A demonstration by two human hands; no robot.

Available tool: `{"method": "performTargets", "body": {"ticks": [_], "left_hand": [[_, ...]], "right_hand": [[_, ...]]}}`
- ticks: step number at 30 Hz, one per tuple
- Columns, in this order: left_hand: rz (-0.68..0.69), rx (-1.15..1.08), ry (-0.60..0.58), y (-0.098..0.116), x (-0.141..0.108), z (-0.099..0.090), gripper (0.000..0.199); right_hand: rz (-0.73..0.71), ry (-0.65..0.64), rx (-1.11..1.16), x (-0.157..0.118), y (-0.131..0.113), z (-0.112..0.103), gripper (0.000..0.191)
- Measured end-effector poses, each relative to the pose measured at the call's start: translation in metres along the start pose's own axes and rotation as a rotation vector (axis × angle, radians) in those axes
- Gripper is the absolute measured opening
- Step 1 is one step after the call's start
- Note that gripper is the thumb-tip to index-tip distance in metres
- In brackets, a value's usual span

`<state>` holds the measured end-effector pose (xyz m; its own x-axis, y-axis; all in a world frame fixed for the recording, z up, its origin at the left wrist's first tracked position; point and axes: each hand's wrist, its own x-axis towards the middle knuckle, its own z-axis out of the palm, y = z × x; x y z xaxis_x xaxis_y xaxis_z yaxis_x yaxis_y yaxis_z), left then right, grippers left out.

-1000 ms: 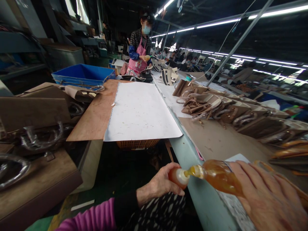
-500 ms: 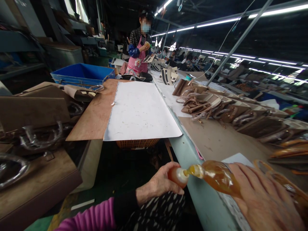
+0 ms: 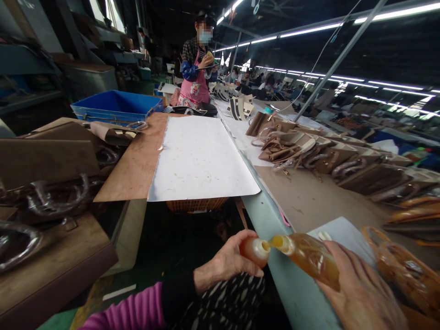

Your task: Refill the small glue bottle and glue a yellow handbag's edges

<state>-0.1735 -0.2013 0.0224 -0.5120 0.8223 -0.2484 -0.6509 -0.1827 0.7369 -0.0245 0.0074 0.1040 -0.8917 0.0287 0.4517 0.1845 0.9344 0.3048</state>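
Note:
My left hand (image 3: 230, 259) is wrapped round a small plastic bottle (image 3: 255, 252) with an open white neck, tilted to the right. In my right hand (image 3: 360, 284) lies a larger clear bottle (image 3: 311, 256) of amber liquid, tipped so its mouth points left. Yellow-amber liquid shows at that mouth and reaches the small bottle's neck. Both bottles are over the left edge of the pale green bench (image 3: 275, 238). Part of the right fingers is hidden behind the larger bottle.
Brown handbags (image 3: 299, 146) with plastic-wrapped handles line the right bench; more bags (image 3: 48, 160) are stacked at left. Ahead lies a board with white paper (image 3: 206, 160). A blue bin (image 3: 117, 105) stands beyond it. A person in a pink apron (image 3: 194, 89) works at the far end.
My right hand and the larger bottle have shifted slightly left and down, uncovering more of the white sheet and orange straps at right. My left hand stays nearly still.

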Motion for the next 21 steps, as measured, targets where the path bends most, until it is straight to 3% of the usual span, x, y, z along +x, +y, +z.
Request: {"method": "performTargets", "body": {"ticks": [21], "left_hand": [[0.009,0.017,0.012,-0.001,0.003,0.000,0.086]], "right_hand": [[0.022,0.024,0.031,-0.012,-0.002,0.010,0.050]]}}
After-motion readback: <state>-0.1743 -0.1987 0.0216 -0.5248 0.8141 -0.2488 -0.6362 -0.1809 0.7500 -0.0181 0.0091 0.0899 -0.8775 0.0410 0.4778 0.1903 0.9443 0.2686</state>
